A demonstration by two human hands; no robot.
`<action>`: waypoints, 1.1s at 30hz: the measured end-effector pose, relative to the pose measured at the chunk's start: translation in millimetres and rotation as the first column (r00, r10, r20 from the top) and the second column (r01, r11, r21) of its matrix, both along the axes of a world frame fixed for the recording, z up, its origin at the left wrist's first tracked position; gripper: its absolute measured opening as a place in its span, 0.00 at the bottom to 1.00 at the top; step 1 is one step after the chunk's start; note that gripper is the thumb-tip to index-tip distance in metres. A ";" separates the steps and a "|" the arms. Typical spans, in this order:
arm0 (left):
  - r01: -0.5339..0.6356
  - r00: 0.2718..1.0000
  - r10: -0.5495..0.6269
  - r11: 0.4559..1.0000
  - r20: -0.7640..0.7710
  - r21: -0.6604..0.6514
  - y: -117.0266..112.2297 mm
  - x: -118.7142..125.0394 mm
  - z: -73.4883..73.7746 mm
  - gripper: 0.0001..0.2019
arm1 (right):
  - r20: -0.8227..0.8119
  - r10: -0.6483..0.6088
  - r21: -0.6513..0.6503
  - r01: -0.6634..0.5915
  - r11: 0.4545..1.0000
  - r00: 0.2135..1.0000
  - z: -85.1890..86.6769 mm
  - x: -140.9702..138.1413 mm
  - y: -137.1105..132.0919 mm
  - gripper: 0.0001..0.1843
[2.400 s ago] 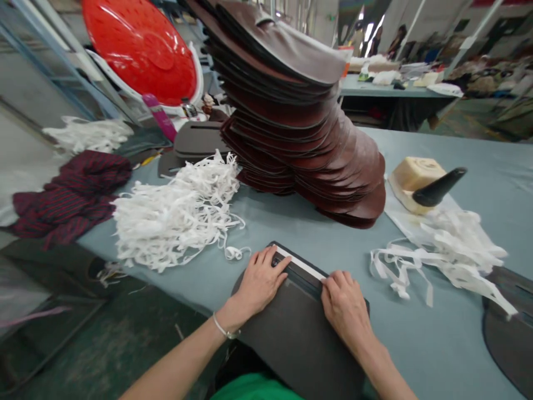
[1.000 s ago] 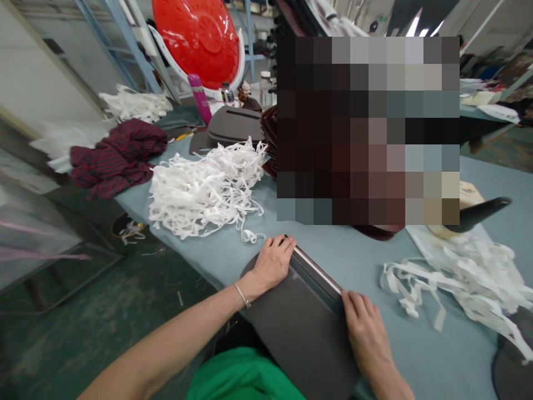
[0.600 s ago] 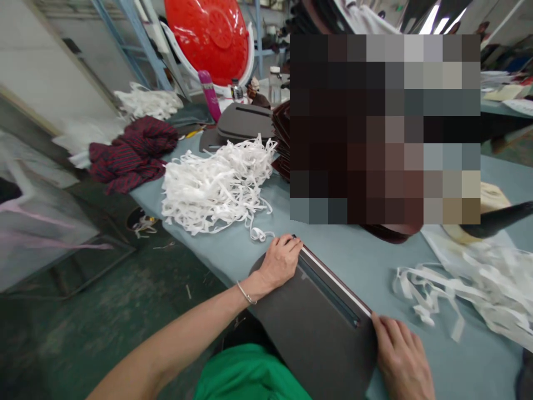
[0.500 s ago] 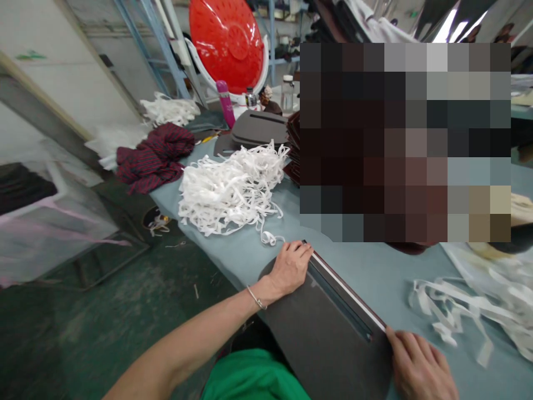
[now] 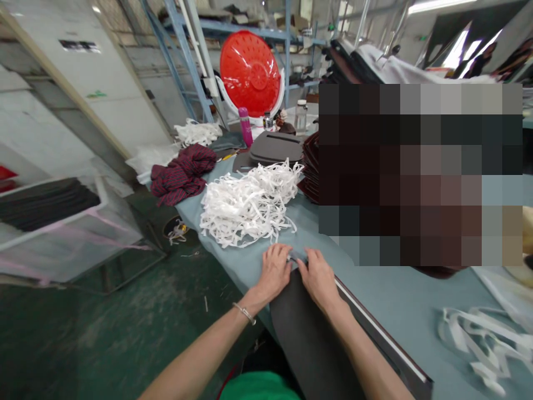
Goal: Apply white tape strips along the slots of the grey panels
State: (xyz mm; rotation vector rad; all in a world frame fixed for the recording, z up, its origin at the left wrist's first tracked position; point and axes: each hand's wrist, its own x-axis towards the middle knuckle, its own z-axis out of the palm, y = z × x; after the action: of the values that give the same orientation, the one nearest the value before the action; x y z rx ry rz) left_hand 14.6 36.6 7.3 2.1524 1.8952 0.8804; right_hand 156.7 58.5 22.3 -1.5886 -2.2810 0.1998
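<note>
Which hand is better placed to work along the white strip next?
Probably the right hand: it rests on the dark panel at the end where the white strip starts, with the forearm lying along that same edge. The left hand sits on the panel's other side, farther from the strip.

My table [image 5: 245, 261], grey-blue cover | landmark: heap of white strips [image 5: 250, 208] | behind heap: dark slotted panel [image 5: 275, 149] | left of heap: crumpled red-striped cloth [image 5: 181, 175] | nearer me than heap: long dark panel [image 5: 308, 339], running off the table's edge | well right of heap: loose white strips [image 5: 478, 347]
</note>
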 end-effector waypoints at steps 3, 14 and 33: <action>0.021 1.000 -0.022 1.000 0.009 0.023 1.2 2.2 -7.8 0.12 | 0.035 -0.015 0.009 0.015 1.000 0.999 -3.3 -20.8 12.2 0.07; 0.278 0.933 -0.263 0.960 -0.246 0.029 24.6 -14.1 -2.3 0.14 | -0.160 -0.207 0.050 0.218 0.975 0.965 -12.7 41.2 -45.3 0.10; 0.561 0.796 -0.586 0.808 -0.152 -0.181 24.4 15.2 53.0 0.17 | -0.280 -0.310 -0.011 0.320 0.947 0.909 -22.3 76.6 -86.4 0.13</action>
State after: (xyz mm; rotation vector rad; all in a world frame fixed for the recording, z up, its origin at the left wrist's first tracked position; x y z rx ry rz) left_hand 29.8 61.0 60.3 2.5828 1.1702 0.4150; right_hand 233.4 -28.0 0.0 -1.7586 -1.7800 0.2780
